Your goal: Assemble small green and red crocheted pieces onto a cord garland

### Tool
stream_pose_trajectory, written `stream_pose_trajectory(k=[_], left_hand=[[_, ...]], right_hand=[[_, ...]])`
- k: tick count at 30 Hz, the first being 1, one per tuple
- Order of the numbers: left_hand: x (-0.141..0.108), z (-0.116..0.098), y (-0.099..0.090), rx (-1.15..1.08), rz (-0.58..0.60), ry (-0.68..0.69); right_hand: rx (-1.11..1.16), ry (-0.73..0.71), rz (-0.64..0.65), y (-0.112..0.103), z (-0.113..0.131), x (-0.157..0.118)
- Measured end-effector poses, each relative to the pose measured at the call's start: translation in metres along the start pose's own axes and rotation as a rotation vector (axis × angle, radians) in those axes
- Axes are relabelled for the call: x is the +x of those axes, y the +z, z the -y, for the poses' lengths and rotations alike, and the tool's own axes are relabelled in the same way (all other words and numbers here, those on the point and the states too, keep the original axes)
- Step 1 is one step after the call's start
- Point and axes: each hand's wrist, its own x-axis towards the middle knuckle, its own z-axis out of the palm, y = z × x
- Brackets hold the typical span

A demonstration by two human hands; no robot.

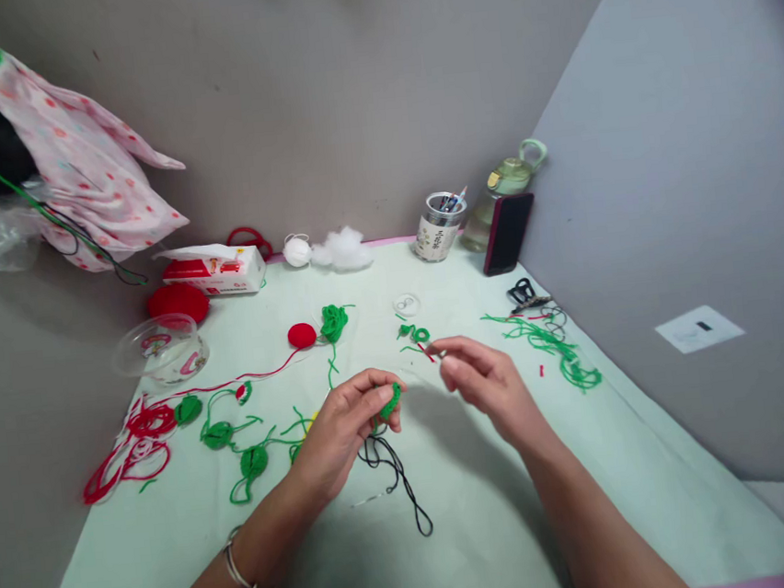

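My left hand point(355, 418), a bangle on its wrist, pinches a small green crocheted piece point(389, 401) between thumb and fingers. Raised to the right of it is my right hand point(475, 374), thumb and index finger near each other; whether a thin thread or needle lies between them is too small to tell. A looped black cord point(400, 478) lies below my left hand, beside a thin metal hook or needle point(370, 499). Several green crocheted pieces point(254, 462) with yarn tails rest left of my left hand. Small green and red scraps point(421, 335) lie beyond my right fingertips.
Red yarn point(130, 449), a clear plastic bowl point(183, 356) and a tissue pack point(223, 271) are at the left. White stuffing point(346, 248), a pen tin point(436, 234), a bottle point(482, 221) and a phone point(509, 234) stand along the back. Green yarn strands point(556, 347) lie right.
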Motion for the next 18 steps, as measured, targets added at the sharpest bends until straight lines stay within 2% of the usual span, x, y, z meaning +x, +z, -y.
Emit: stream_pose_trajectory(k=[4,6,8,11,14,18], left_hand=[[-0.001,-0.002,0.000,0.044,-0.045,0.028],[-0.001,-0.002,0.000,0.077,-0.081,0.078],[-0.002,-0.003,0.000,0.138,-0.102,0.130],[-0.005,-0.005,0.002,0.236,-0.071,0.158],[-0.011,-0.012,0.004,0.247,-0.024,0.179],[-0.021,-0.024,0.004,0.190,0.094,0.220]], right_hand=[[-0.463,-0.064,-0.198,-0.020,-0.003,0.006],[-0.500,-0.140,-0.188,-0.017,0.001,0.004],[-0.336,-0.178,-0.063,-0.004,0.009,-0.002],[-0.072,-0.174,0.111,0.022,0.023,-0.011],[0.092,-0.156,0.123,0.039,0.032,-0.016],[0.382,-0.095,0.198,0.046,0.037,-0.016]])
